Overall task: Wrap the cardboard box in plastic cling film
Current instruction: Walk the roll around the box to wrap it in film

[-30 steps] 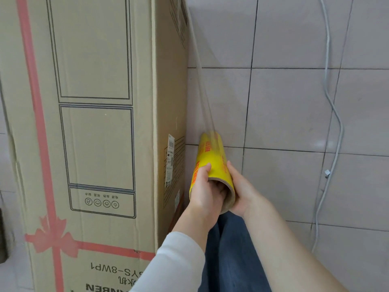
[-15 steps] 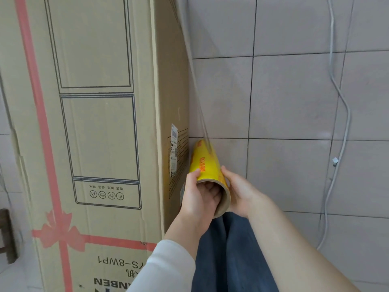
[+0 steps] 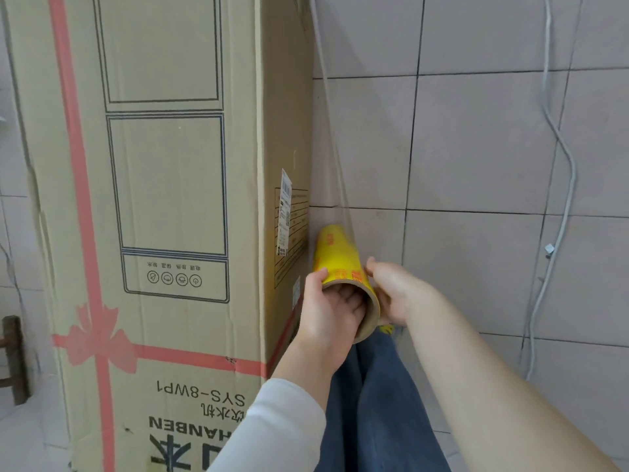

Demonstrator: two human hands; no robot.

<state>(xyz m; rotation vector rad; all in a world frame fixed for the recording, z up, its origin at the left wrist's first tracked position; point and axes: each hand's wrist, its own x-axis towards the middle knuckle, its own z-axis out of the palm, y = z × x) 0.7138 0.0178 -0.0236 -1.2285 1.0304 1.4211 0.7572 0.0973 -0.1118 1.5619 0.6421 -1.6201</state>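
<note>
A tall cardboard box [image 3: 163,199] with a red printed ribbon stands upside down on the left and fills the view's left half. Just right of its side face I hold a yellow roll of cling film [image 3: 337,260], pointing away from me. My left hand [image 3: 326,311] grips the near end, fingers inside the cardboard core. My right hand [image 3: 394,291] clasps the roll's right side. A clear sheet of film [image 3: 332,124] stretches from the roll up toward the box's far upper right edge.
A tiled wall [image 3: 476,148] stands close behind and to the right. A grey cable [image 3: 561,158] hangs down it at the right. My blue trousers [image 3: 374,403] are below the hands. A dark wooden piece [image 3: 12,359] shows at the left edge.
The roll and both hands have shifted slightly right and away from the box's side. The right hand now sits further along the roll's side.
</note>
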